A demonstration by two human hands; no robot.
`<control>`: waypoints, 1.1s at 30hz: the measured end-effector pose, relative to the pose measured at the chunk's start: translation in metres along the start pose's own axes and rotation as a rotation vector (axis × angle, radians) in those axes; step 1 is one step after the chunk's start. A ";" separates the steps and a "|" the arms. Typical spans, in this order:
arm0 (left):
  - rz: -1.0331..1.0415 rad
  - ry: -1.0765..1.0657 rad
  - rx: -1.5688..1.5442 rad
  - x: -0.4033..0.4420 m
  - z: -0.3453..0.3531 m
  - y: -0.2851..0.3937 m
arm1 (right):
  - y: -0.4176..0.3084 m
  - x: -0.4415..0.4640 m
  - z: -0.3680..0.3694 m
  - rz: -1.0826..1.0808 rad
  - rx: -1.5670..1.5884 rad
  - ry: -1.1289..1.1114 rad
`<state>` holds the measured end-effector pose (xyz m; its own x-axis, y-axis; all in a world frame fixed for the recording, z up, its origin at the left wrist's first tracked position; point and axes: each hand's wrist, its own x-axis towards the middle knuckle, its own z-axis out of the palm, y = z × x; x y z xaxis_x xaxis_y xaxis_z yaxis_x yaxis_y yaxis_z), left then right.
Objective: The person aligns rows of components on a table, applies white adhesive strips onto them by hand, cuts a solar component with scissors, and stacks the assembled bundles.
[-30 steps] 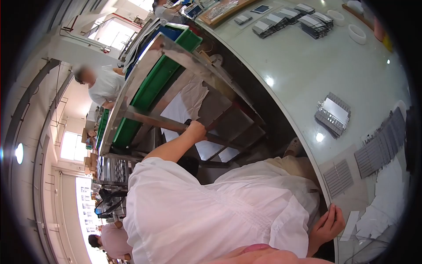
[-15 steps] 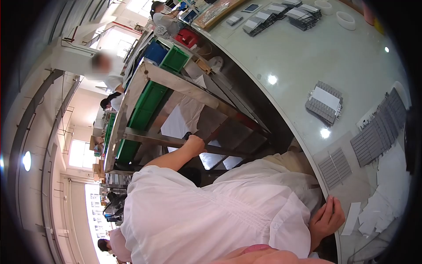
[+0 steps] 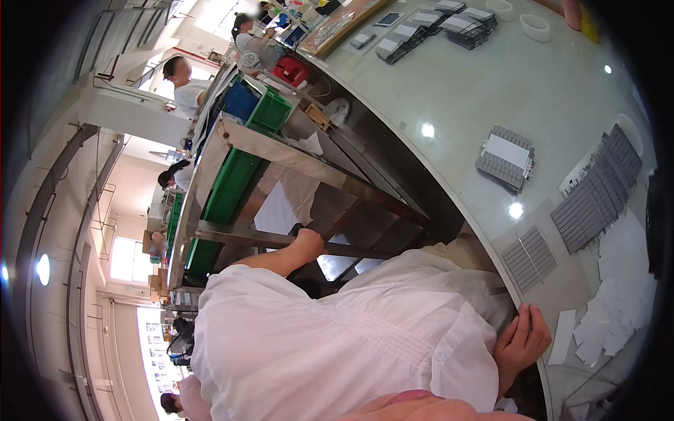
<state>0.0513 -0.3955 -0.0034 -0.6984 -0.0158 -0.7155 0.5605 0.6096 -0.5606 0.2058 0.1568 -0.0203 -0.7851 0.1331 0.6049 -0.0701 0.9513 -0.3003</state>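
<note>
My left hand is closed beside the metal bar of a steel rack. A small dark object shows at its fingers; I cannot make out what it is. My right hand rests at the edge of the pale table, fingers loosely stretched and holding nothing visible. Close to it are a white paper strip and a flat grey slatted sheet. Further along lie a long row of grey slatted pieces and a grey stack with a white label.
Torn white paper lies on the table's right side. More grey stacks and white rings stand at its far end. Left is the steel rack with green crates. Several people work in the background, one in white.
The whole view has shifted slightly, with table items appearing further left. A background person's head is turned differently. Both my hands keep nearly the same places.
</note>
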 end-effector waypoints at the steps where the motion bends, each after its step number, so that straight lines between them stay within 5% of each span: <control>1: 0.003 -0.010 0.000 -0.001 0.000 0.001 | 0.000 0.000 0.000 0.002 0.000 0.000; 4: 0.053 0.158 0.004 -0.002 0.019 0.002 | -0.002 0.000 -0.003 0.011 -0.006 -0.005; 10: 0.059 0.167 0.022 -0.002 0.020 0.002 | -0.002 -0.001 -0.001 0.011 0.002 -0.005; 13: 0.025 -0.057 0.069 -0.002 0.003 0.007 | -0.001 0.000 -0.001 0.006 0.012 -0.005; 33: 0.083 -0.326 0.189 0.006 -0.013 0.024 | 0.005 -0.006 0.003 -0.013 -0.017 -0.022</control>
<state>0.0542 -0.3706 -0.0156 -0.4864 -0.2422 -0.8395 0.7026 0.4629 -0.5405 0.2081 0.1597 -0.0277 -0.7977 0.1144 0.5921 -0.0701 0.9576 -0.2794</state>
